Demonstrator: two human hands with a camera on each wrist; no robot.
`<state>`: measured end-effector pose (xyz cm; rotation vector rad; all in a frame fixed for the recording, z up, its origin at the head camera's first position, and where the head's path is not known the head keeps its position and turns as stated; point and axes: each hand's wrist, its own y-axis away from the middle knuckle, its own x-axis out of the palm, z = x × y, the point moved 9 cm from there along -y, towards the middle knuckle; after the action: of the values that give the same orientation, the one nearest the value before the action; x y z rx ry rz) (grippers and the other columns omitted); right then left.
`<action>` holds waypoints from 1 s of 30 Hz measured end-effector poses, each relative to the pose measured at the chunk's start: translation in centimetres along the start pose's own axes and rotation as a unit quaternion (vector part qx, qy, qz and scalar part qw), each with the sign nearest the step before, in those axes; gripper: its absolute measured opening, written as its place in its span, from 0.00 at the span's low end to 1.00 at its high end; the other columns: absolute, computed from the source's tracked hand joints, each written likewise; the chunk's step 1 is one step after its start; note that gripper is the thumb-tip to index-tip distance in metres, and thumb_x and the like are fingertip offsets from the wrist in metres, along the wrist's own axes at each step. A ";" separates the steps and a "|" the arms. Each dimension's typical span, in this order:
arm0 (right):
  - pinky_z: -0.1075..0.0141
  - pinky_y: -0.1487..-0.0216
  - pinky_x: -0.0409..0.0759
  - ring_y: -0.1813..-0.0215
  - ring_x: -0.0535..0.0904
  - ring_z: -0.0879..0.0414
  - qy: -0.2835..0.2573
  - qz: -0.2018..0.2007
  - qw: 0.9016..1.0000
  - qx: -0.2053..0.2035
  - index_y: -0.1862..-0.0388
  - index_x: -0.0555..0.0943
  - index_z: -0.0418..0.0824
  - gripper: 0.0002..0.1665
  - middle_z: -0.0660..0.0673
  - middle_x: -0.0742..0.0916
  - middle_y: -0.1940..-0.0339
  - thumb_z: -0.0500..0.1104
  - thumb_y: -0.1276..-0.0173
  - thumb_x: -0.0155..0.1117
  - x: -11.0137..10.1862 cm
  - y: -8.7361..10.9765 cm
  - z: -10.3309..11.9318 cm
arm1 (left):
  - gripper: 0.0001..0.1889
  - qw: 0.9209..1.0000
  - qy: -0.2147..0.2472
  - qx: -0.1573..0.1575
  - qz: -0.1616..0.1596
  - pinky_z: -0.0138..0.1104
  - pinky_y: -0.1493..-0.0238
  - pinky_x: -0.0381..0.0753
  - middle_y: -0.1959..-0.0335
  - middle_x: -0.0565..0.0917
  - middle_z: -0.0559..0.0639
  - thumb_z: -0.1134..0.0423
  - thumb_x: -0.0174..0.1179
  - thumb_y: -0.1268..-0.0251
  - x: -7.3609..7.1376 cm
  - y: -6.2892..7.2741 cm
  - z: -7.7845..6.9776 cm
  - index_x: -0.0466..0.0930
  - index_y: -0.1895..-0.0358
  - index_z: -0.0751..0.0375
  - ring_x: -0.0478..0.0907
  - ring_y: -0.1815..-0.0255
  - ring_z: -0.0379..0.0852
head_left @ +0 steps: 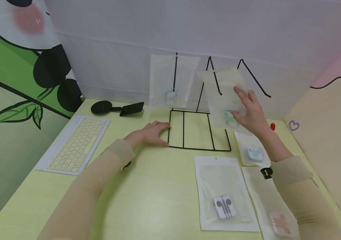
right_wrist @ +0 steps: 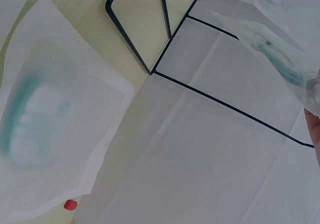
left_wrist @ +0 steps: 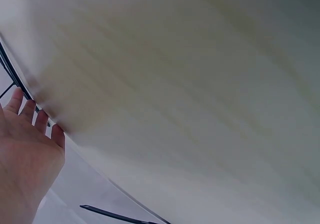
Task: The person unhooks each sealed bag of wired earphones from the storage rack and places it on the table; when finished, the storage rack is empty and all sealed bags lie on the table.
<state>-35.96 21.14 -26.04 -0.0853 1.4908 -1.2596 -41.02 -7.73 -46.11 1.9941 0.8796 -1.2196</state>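
A black wire display rack (head_left: 199,149) with three hook arms stands on the desk. My left hand (head_left: 151,132) rests at its base's left rod, fingers and thumb spread apart; the left wrist view shows the fingertips along the rod. My right hand (head_left: 249,111) pinches a translucent pouch (head_left: 222,86) holding blue-green earphones. The middle hook's prong passes in front of the pouch from near its top edge. Another earphone pouch (head_left: 161,80) hangs on the left hook. The right hook (head_left: 255,79) carries nothing. In the right wrist view, part of the right hand (right_wrist: 313,129) shows beside its pouch.
Several pouched earphones lie on the right: a white pair's pouch (head_left: 218,173), a pink pair's pouch (head_left: 257,186) partly under my forearm, and a blue pair's pouch (head_left: 242,146). A keyboard (head_left: 77,145), a black folding stand (head_left: 102,107) and a small red object (head_left: 273,126) are also there.
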 end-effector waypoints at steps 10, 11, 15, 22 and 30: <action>0.53 0.58 0.70 0.51 0.68 0.41 0.020 -0.004 1.000 -0.005 0.31 0.66 0.38 0.47 0.28 0.71 0.47 0.25 0.52 0.71 -1.3 0.8 1.4 | 0.45 1.000 0.005 0.002 -0.003 0.56 0.31 0.47 0.24 0.51 0.43 0.34 0.62 0.49 -0.2 0.0 0.0 0.58 0.29 0.45 0.46 0.25 0.52; 0.52 0.59 0.70 0.52 0.68 0.40 0.023 -0.005 1.000 -0.007 0.31 0.66 0.38 0.47 0.28 0.71 0.47 0.25 0.52 0.71 -1.3 0.8 1.5 | 0.45 1.000 0.004 0.001 -0.003 0.56 0.31 0.46 0.24 0.51 0.43 0.34 0.62 0.49 -0.2 0.1 0.0 0.58 0.29 0.45 0.46 0.25 0.52; 0.52 0.61 0.71 0.53 0.68 0.40 0.029 -0.006 1.000 -0.010 0.31 0.66 0.38 0.47 0.27 0.71 0.48 0.25 0.52 0.72 -1.6 1.2 2.0 | 0.45 1.000 0.005 0.000 -0.003 0.56 0.31 0.46 0.24 0.51 0.43 0.34 0.63 0.50 -0.2 0.1 0.0 0.58 0.29 0.45 0.46 0.25 0.52; 0.54 0.61 0.69 0.55 0.67 0.41 0.028 -0.012 1.000 -0.007 0.32 0.66 0.39 0.46 0.28 0.70 0.49 0.25 0.52 0.71 -2.1 2.0 2.4 | 0.45 1.000 0.007 0.001 -0.001 0.57 0.31 0.45 0.24 0.51 0.44 0.35 0.63 0.49 -0.3 0.2 -0.1 0.58 0.28 0.46 0.46 0.25 0.53; 0.59 0.61 0.66 0.57 0.67 0.45 0.022 -0.042 0.999 -0.019 0.33 0.69 0.40 0.50 0.30 0.72 0.50 0.22 0.58 0.73 -3.2 2.9 3.1 | 0.46 1.000 0.009 0.002 0.000 0.56 0.30 0.45 0.24 0.51 0.43 0.34 0.63 0.50 -0.1 0.1 -0.1 0.57 0.28 0.45 0.46 0.25 0.52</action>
<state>-30.81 22.46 -25.33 -0.1486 1.5637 -1.3079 -40.95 -7.73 -45.93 2.0102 0.8866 -1.2059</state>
